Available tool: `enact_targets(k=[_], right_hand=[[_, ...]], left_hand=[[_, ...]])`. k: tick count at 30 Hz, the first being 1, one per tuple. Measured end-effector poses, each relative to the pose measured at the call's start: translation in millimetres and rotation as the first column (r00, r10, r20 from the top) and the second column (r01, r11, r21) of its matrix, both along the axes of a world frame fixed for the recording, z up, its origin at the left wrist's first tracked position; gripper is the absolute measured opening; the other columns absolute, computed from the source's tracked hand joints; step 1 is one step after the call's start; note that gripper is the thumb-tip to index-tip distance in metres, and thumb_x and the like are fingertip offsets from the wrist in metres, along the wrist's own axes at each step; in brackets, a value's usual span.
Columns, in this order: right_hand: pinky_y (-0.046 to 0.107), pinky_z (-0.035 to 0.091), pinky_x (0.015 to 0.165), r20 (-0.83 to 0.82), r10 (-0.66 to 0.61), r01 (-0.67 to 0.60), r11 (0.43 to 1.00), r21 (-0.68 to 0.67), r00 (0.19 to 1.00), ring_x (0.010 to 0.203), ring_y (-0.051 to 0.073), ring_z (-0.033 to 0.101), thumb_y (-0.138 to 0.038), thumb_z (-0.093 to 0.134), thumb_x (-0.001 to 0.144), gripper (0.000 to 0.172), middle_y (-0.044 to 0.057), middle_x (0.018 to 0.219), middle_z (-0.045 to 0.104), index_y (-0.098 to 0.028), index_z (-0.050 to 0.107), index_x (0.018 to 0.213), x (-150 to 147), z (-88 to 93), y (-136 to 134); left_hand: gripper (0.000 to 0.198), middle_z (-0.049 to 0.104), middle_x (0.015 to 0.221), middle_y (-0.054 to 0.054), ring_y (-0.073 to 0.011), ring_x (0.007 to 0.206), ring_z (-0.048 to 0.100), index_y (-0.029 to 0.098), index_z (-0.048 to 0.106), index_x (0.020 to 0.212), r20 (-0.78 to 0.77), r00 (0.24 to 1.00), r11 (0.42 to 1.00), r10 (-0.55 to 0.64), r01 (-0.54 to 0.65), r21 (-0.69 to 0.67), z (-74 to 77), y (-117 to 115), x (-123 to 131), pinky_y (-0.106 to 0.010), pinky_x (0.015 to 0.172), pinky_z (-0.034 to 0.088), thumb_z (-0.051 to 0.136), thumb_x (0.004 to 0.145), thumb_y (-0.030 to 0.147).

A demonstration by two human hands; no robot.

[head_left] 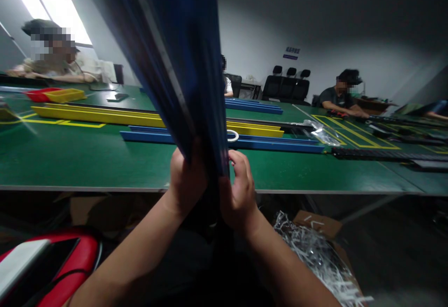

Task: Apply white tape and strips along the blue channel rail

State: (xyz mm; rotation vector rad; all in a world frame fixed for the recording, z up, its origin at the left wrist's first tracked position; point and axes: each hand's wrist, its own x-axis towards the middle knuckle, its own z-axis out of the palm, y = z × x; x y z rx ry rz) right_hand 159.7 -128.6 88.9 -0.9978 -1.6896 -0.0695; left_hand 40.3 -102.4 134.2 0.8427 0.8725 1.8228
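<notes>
A long blue strip (175,50) stands upright right in front of the camera, running from my hands up past the top of the picture. My left hand (185,181) is wrapped round its lower left side, fingers hidden behind it. My right hand (240,188) pinches its right edge, fingers curled and pressed together. Both hands are at the near edge of the green table (77,162). The strip's lower end is hidden between my wrists.
Long yellow strips (101,115) and blue strips (276,144) lie across the table, with a white ring (232,135) on them. Red and yellow trays (56,94) stand far left. A cardboard box of white shreds (315,246) sits below right. Other people sit at the far side.
</notes>
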Motion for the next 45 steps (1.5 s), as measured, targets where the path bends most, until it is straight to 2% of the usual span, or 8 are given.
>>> enact_targets(k=[7, 11, 17, 23, 26, 30, 38, 45], right_hand=[[0.046, 0.051, 0.09, -0.138, 0.053, -0.036, 0.992, 0.122, 0.989, 0.11, 0.024, 0.058, -0.045, 0.031, 0.101, 0.047, 0.013, 0.126, 0.055, -0.023, 0.036, 0.142, 18, 50.8, -1], [0.042, 0.052, 0.089, -0.289, 0.12, -0.075, 0.984, 0.163, 0.95, 0.108, 0.022, 0.06, -0.043, 0.034, 0.1, 0.041, 0.009, 0.121, 0.058, -0.024, 0.044, 0.135, 27, 61.2, -8], [0.049, 0.047, 0.098, -0.614, 0.396, -0.353, 0.915, 0.197, 0.683, 0.116, 0.027, 0.057, -0.059, 0.057, 0.085, 0.058, 0.009, 0.126, 0.058, -0.027, 0.047, 0.132, 39, 61.1, -18], [0.052, 0.051, 0.093, -0.57, 0.597, -0.617, 0.764, 0.188, 0.565, 0.113, 0.032, 0.059, -0.079, 0.057, 0.071, 0.075, 0.01, 0.125, 0.056, -0.025, 0.058, 0.123, 57, 85.7, -28], [0.05, 0.054, 0.085, -0.599, 0.585, -0.571, 0.784, 0.244, 0.547, 0.097, 0.027, 0.064, -0.076, 0.063, 0.068, 0.077, 0.005, 0.108, 0.06, -0.034, 0.051, 0.131, 66, 91.2, -31], [0.045, 0.055, 0.078, -0.675, 0.51, -0.433, 0.85, 0.301, 0.532, 0.08, 0.022, 0.064, -0.074, 0.061, 0.07, 0.078, 0.002, 0.097, 0.058, -0.037, 0.044, 0.137, 66, 83.5, -38], [0.039, 0.057, 0.079, -0.818, 0.342, -0.19, 0.94, 0.285, 0.462, 0.082, 0.019, 0.064, -0.064, 0.054, 0.081, 0.058, 0.001, 0.099, 0.061, -0.033, 0.053, 0.13, 61, 76.2, -52], [0.039, 0.061, 0.073, -0.888, 0.271, -0.018, 0.958, 0.285, 0.371, 0.083, 0.02, 0.067, -0.062, 0.043, 0.087, 0.046, 0.001, 0.097, 0.065, -0.035, 0.061, 0.119, 60, 74.3, -47]], left_hand=[[0.035, 0.072, 0.085, -0.007, -0.0233, 0.084, 0.064, 0.015, 0.072, 0.092, -0.465, 0.884, 0.964, -0.046, 0.162, 0.213, -2.5, 10, 18, -0.03, 0.075, 0.05, 0.06, 0.086, 0.047], [0.036, 0.071, 0.087, -0.006, -0.0217, 0.082, 0.062, 0.015, 0.07, 0.097, -0.669, 0.742, 0.925, -0.035, 0.278, 0.26, -1.6, 13, 27, -0.03, 0.074, 0.048, 0.053, 0.09, 0.047], [0.036, 0.069, 0.086, -0.002, -0.0178, 0.076, 0.059, 0.017, 0.065, 0.096, -0.851, 0.513, 0.837, -0.111, 0.51, 0.198, 6.2, 5, 35, -0.027, 0.068, 0.046, 0.044, 0.093, 0.046], [0.019, 0.068, 0.091, -0.002, -0.0178, 0.078, 0.06, 0.02, 0.062, 0.101, -0.931, 0.321, 0.745, -0.173, 0.661, 0.09, 9.9, -2, 41, -0.028, 0.071, 0.046, 0.049, 0.089, 0.028], [0.018, 0.068, 0.093, -0.002, -0.0179, 0.08, 0.06, 0.021, 0.061, 0.103, -0.951, 0.257, 0.718, -0.173, 0.693, 0.057, 11.6, -3, 45, -0.029, 0.073, 0.047, 0.051, 0.089, 0.027], [0.026, 0.066, 0.103, -0.004, -0.0183, 0.089, 0.061, 0.021, 0.058, 0.107, -0.944, 0.298, 0.721, -0.141, 0.685, 0.108, 9.0, -6, 50, -0.029, 0.078, 0.049, 0.058, 0.088, 0.039], [0.084, 0.06, 0.117, -0.012, -0.027, 0.104, 0.06, 0.021, 0.046, 0.129, -0.936, 0.343, 0.775, 0.078, 0.57, 0.273, -13.9, -35, 55, -0.041, 0.089, 0.052, 0.063, 0.067, 0.075], [0.077, 0.054, 0.128, -0.017, -0.0323, 0.115, 0.052, 0.014, 0.035, 0.14, -0.926, 0.251, 0.856, 0.281, 0.372, 0.36, -35.8, -52, 60, -0.05, 0.098, 0.044, 0.063, 0.079, 0.051]])
